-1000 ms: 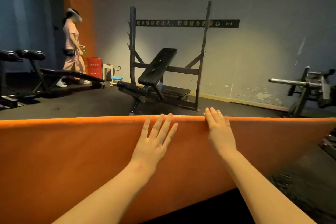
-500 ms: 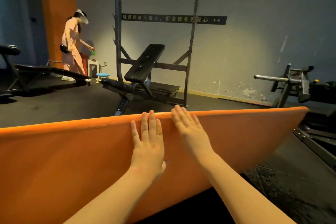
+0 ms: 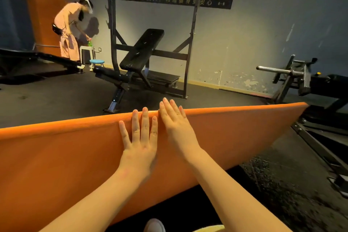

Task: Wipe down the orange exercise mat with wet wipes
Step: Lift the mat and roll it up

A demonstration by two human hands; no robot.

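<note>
Hands, left hand (image 3: 140, 144) and right hand (image 3: 176, 125), flat at orange mat (image 3: 56, 156) top edge

Resting the left hand (image 3: 141, 143) flat on the exercise mat (image 3: 56, 156), just beside the right hand (image 3: 175, 124), fingertips of both reaching the mat's far edge. Facing, beyond that edge, a bench (image 3: 141, 51) sitting inside a rack (image 3: 113, 24), with a wall sign (image 3: 173, 2) behind. Looking far left at another person (image 3: 69, 30) bending over a stool (image 3: 87, 49), a lower stool (image 3: 97, 61) standing just before it. Looking far right at a weight machine (image 3: 301, 79) behind the mat's corner
</note>
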